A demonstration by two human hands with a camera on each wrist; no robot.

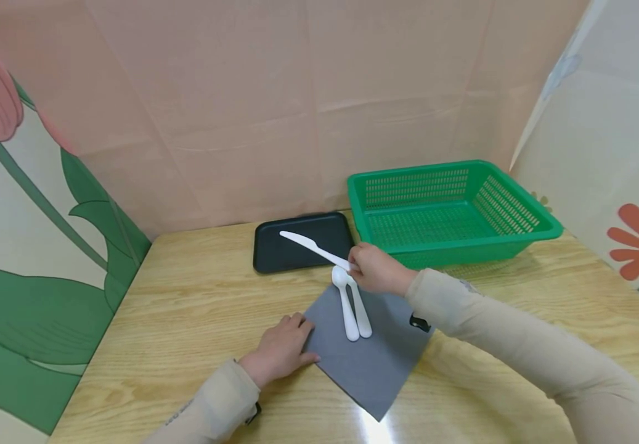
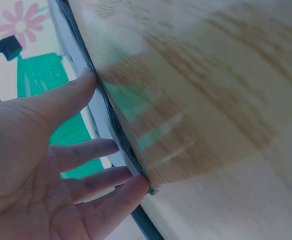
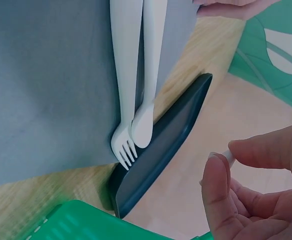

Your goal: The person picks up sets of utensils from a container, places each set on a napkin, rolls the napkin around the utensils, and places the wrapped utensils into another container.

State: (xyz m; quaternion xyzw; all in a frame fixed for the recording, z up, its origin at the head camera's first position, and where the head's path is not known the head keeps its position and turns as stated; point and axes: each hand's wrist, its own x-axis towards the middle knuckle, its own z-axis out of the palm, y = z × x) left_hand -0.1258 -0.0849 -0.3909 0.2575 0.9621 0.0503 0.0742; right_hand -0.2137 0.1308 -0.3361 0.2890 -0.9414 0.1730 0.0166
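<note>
On my remote feed, the left hand's fingers stretch loosely against a gray napkin's left edge. On it, a white spoon and fork lie side by side, heads farthest. Nearer those heads, the right hand pinches a white knife; from its fingers the blade angles leftward and away, crosswise to the pair. Rightmost: green basket.

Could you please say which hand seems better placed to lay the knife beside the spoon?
Probably the right hand: it holds the knife near the spoon, while the left hand touches the grey cloth.
</note>
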